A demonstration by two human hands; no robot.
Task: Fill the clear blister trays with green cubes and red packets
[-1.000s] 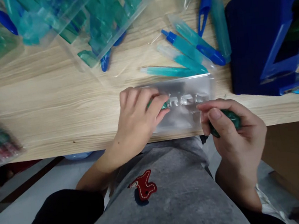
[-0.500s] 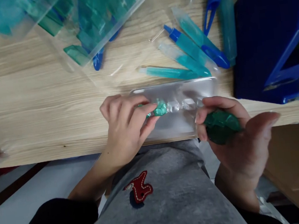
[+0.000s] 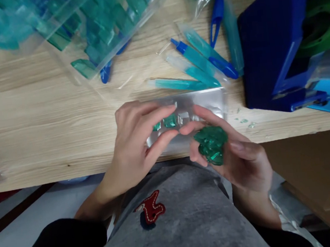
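Note:
A shallow clear plastic tray (image 3: 180, 98) with a row of small compartments lies at the table's front edge. Green translucent pieces (image 3: 169, 120) sit in compartments toward its left end; those farther right look colourless. My left hand (image 3: 143, 137) is over the tray's left end, thumb and fingers apart around the green piece, holding nothing. In my right hand (image 3: 229, 152), over the tray's right part, rests a lump of dark green translucent material (image 3: 212, 144), cradled by the fingers and thumb.
Several teal pens (image 3: 196, 57) lie behind the tray. A blue tape dispenser (image 3: 269, 49) stands at the right, with small green scraps (image 3: 243, 121) near it. A clear box (image 3: 142, 19) of teal pieces is at the back left.
My left fingers have opened off the green piece, which now sits in the tray. My right hand has moved left with the green lump, its thumb now folded toward it.

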